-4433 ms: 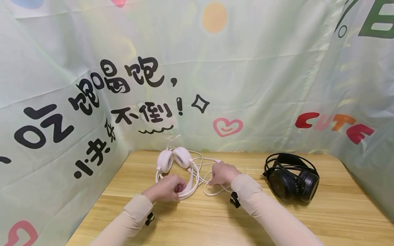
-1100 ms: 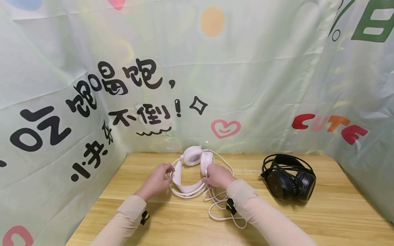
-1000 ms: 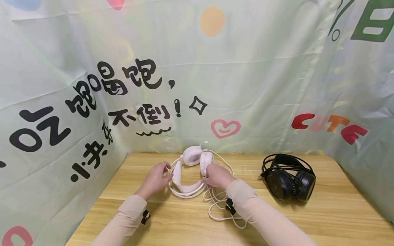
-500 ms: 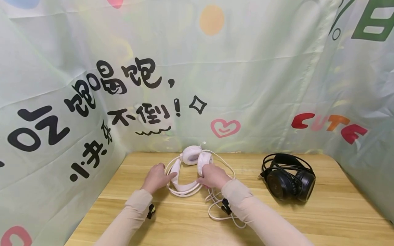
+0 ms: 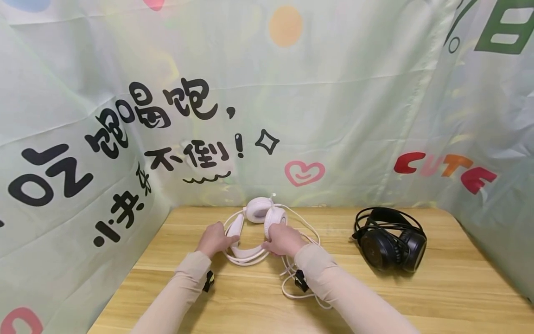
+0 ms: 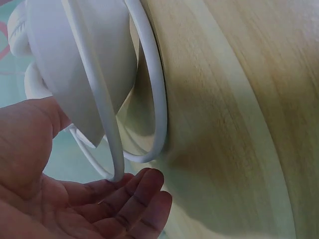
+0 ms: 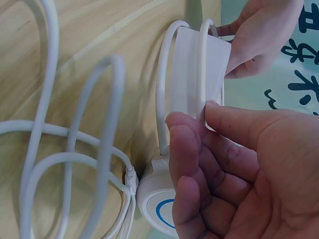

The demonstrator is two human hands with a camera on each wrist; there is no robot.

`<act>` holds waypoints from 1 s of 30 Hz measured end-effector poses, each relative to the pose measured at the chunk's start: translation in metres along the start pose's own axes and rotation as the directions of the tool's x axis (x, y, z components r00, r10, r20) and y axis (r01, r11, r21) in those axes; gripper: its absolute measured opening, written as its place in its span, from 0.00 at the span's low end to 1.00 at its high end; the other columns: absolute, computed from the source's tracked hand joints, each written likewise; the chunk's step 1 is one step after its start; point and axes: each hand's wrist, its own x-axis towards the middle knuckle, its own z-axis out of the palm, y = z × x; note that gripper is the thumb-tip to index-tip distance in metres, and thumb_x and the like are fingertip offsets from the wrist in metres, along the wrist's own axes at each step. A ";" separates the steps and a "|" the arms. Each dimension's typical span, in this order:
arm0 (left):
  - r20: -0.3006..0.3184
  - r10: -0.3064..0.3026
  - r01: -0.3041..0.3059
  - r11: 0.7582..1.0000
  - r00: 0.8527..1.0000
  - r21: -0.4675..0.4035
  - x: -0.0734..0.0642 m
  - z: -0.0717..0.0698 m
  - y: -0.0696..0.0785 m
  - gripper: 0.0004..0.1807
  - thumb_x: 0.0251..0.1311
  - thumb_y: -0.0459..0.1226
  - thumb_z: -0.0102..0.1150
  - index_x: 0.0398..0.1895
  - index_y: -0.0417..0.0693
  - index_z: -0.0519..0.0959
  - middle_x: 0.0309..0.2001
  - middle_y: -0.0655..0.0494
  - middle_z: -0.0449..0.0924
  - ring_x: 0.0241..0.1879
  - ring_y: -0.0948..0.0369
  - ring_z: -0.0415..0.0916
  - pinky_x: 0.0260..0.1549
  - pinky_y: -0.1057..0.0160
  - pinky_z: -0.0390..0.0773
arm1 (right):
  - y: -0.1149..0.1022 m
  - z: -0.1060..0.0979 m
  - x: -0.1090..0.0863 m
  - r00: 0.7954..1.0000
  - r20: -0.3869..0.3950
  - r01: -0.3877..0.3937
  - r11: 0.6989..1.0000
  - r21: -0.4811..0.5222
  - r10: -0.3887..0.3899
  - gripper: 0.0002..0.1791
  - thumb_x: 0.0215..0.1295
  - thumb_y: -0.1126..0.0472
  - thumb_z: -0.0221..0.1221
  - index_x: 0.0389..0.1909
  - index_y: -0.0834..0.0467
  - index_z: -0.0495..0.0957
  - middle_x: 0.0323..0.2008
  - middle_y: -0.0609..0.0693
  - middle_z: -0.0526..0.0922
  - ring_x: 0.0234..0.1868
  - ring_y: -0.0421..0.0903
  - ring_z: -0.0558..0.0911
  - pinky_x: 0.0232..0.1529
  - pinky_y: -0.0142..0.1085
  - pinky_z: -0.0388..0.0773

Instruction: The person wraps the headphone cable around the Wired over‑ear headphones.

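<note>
A white over-ear headset (image 5: 258, 210) lies on the table, its ear cups toward the back wall and its headband (image 5: 247, 252) toward me. My left hand (image 5: 213, 239) holds the band's left side, with the thumb inside and the fingers outside the thin tubes, as the left wrist view shows. On the right side, beside the ear cup, my right hand (image 5: 284, 240) pinches a white tube (image 7: 202, 74) of the band between thumb and fingers. The headset's white cable (image 5: 285, 290) lies in loose loops, partly hidden under my right wrist.
A black headset (image 5: 394, 241) with its cable wound about it sits at the table's right. Printed fabric (image 5: 346, 116) walls in the back and both sides of the wooden table (image 5: 246, 306).
The white headset has turned and shifted right since the earliest frame. My right hand has gone from the cable to the band. Lately my left hand has closed in on the band.
</note>
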 end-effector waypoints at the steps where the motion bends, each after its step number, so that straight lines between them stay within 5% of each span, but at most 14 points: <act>1: 0.010 -0.015 0.015 1.000 1.000 -0.007 0.002 0.001 0.000 0.32 0.56 0.60 0.77 0.33 0.41 0.76 0.27 0.48 0.74 0.26 0.52 0.72 0.24 0.56 0.74 | 0.000 0.000 0.000 1.000 0.002 0.001 1.000 0.000 -0.001 0.20 0.70 0.52 0.70 0.19 0.56 0.84 0.10 0.42 0.77 0.16 0.41 0.74 0.24 0.34 0.68; 6: 0.003 -0.023 0.023 1.000 1.000 -0.003 0.014 0.011 -0.009 0.29 0.54 0.58 0.78 0.29 0.44 0.76 0.25 0.51 0.74 0.24 0.54 0.71 0.22 0.58 0.72 | -0.002 0.001 0.001 1.000 0.007 0.001 1.000 0.008 -0.001 0.19 0.70 0.52 0.70 0.21 0.58 0.86 0.11 0.42 0.77 0.17 0.40 0.74 0.24 0.34 0.68; 10: -0.016 0.007 -0.007 1.000 1.000 -0.012 0.005 0.004 0.000 0.27 0.54 0.55 0.78 0.27 0.43 0.76 0.24 0.50 0.74 0.24 0.54 0.71 0.22 0.58 0.73 | -0.003 0.001 0.001 1.000 0.006 0.002 1.000 0.015 -0.002 0.18 0.70 0.52 0.70 0.22 0.59 0.87 0.11 0.42 0.77 0.16 0.40 0.74 0.24 0.34 0.68; 17: 0.010 -0.065 0.065 0.998 0.998 -0.016 -0.028 -0.033 0.043 0.21 0.53 0.45 0.79 0.25 0.40 0.76 0.25 0.48 0.77 0.25 0.54 0.74 0.24 0.62 0.73 | -0.006 0.002 0.001 1.000 0.002 0.012 1.000 0.008 -0.012 0.18 0.70 0.53 0.70 0.22 0.59 0.86 0.11 0.43 0.78 0.17 0.40 0.75 0.25 0.34 0.69; 30: 0.032 -0.085 0.085 0.996 0.996 0.008 -0.024 -0.038 0.039 0.22 0.40 0.42 0.82 0.30 0.38 0.78 0.28 0.47 0.79 0.28 0.53 0.75 0.25 0.61 0.74 | -0.007 0.004 0.001 1.000 0.017 0.013 1.000 0.018 -0.013 0.19 0.71 0.51 0.69 0.23 0.58 0.87 0.12 0.43 0.78 0.17 0.40 0.76 0.26 0.35 0.69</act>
